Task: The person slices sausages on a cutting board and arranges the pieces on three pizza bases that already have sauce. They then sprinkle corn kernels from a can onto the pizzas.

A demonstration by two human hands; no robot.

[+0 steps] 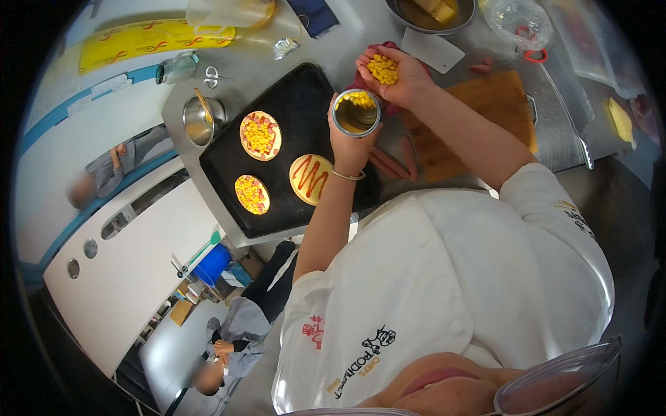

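My left hand (345,148) is wrapped round an open tin can (357,125) with yellow corn inside, tilted so its mouth shows. Beside it, my right hand (409,80) is cupped around a heap of corn kernels (383,70). A dark red cloth (361,78) lies partly behind the hands. Under my left hand sits a black baking tray (229,159). It carries two round crusts topped with corn, one at the far left (260,136) and one nearer (251,195). Another crust (310,179) bears a red sauce zigzag, partly covered by my left forearm.
Sausages (388,164) lie between the tray and a wooden cutting board (472,125). A metal bowl (202,119), scissors (216,77) and a glass jar (177,68) stand left. Farther off are a white card (433,50) and a large bowl (447,28). Two people stay at the left.
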